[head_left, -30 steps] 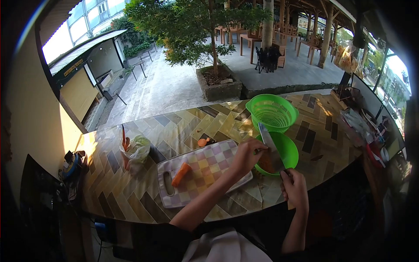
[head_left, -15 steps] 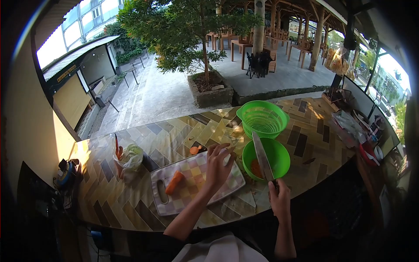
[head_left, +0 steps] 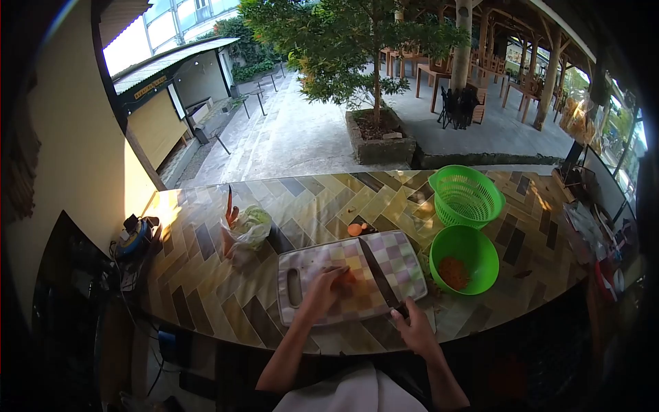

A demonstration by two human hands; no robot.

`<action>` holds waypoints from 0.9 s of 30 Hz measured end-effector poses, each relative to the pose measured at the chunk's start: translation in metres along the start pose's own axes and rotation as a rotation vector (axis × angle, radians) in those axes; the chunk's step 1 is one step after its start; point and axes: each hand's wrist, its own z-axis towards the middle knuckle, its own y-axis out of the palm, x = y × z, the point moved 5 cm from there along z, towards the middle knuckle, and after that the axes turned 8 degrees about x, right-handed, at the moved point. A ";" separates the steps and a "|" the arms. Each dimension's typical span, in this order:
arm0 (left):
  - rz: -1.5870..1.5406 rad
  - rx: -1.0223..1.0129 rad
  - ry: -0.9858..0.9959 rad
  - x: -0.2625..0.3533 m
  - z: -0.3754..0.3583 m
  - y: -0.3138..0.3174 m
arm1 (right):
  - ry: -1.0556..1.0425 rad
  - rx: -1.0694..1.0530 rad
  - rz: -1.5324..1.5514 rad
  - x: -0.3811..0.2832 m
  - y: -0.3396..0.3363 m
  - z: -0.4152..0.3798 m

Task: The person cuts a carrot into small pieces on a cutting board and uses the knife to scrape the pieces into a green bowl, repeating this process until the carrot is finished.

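My left hand (head_left: 322,292) is closed on an orange carrot piece (head_left: 351,277), partly hidden by the fingers, on the checkered cutting board (head_left: 405,255). In my right hand (head_left: 414,328) is the handle of a large kitchen knife (head_left: 377,272). Its blade points away from me, over the board to the right of the carrot. Right of the board stands a green bowl (head_left: 486,253) with orange shreds (head_left: 453,272) in it. Behind the bowl is a green colander (head_left: 467,196). Carrot end pieces (head_left: 354,229) lie just past the board's far edge.
On the left of the tiled counter (head_left: 206,288) sits a plastic bag (head_left: 252,230) with pale green leaves, and carrots (head_left: 230,214) beside it. Packets (head_left: 587,223) crowd the right end. A cable reel (head_left: 134,233) is at the left edge.
My left hand has come down from above the board onto the carrot. My right hand has brought the knife from over the bowl leftward to the board. The view has turned left.
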 end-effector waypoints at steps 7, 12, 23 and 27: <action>0.032 -0.011 -0.008 0.041 0.000 0.035 | -0.132 0.163 -0.403 -0.005 0.001 -0.005; 0.041 0.051 0.001 0.049 -0.004 0.030 | -0.081 0.150 -0.498 0.002 0.013 -0.007; -0.012 -0.011 -0.105 0.047 -0.002 0.027 | -0.153 0.131 -0.616 -0.004 0.021 -0.006; -0.021 -0.002 -0.086 0.048 -0.001 0.026 | -0.107 0.119 -0.620 -0.004 0.022 -0.007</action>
